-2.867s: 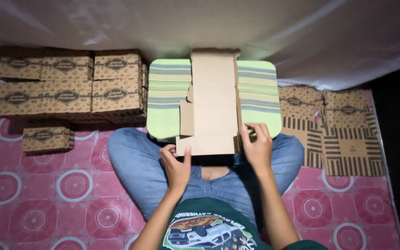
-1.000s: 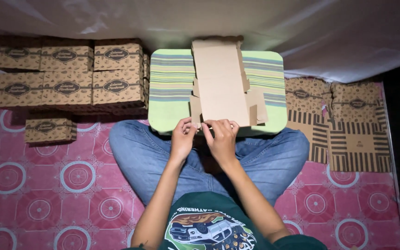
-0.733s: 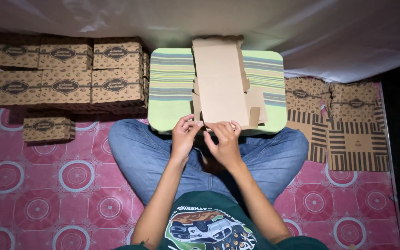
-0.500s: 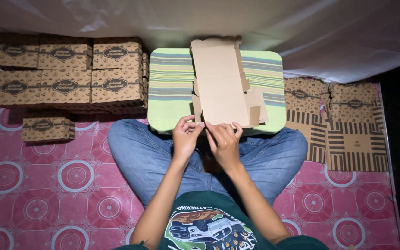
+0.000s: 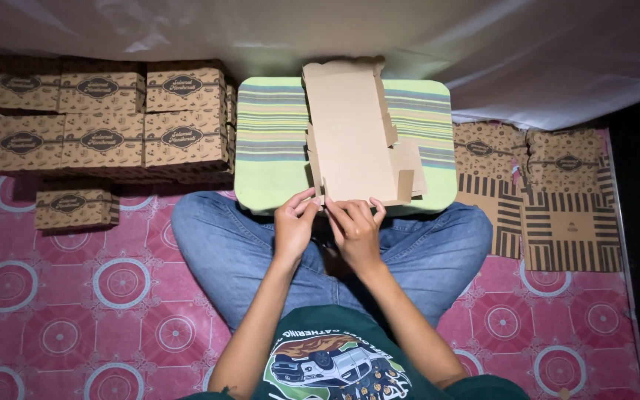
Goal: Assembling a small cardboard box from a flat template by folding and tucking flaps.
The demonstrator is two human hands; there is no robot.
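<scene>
A flat brown cardboard box blank (image 5: 353, 137) lies unfolded on a green striped board (image 5: 272, 141) that rests across my crossed legs. Its side flaps stand partly raised on the right. My left hand (image 5: 294, 226) and my right hand (image 5: 355, 231) are close together at the blank's near edge. Both pinch and fold the near end flap with their fingertips.
Folded printed brown boxes (image 5: 101, 122) are stacked at the left, with one lone box (image 5: 74, 207) in front of them. Flat printed blanks (image 5: 550, 196) lie piled at the right. A pink patterned mat (image 5: 120, 285) covers the floor and a white sheet (image 5: 483, 52) hangs behind.
My right hand moved from the blank's right side to its near edge beside the left hand. The blank shifted slightly and its near flap is being folded.
</scene>
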